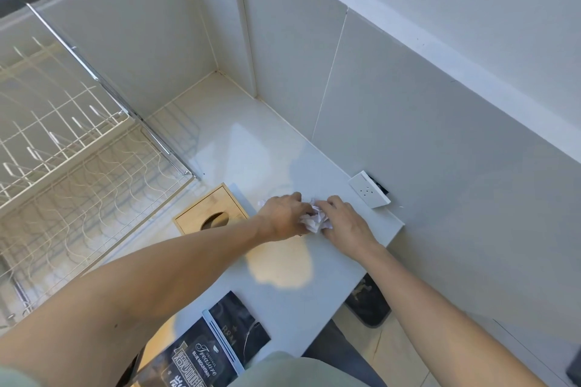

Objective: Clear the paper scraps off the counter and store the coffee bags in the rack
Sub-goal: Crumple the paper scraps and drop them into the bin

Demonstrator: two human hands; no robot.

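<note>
Just right of the wooden box [211, 214], my left hand [280, 219] & right hand [343, 222] both have fingers curled round the crumpled paper scraps [314, 220] on the counter [276, 295]; most of the wad is hidden btwn them. Nearer me than the box lie two black coffee bags [217, 352], partly cut off by my shirt; one reads "Treasure Blue Mountain". Wire rack [72, 173] sits left of the box.

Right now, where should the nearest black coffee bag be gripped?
Pinch the coffee bag at its clipped top end beside the pale sealing clip, coming from above: it lies flat on the counter, and that end looks thin and free.
</note>
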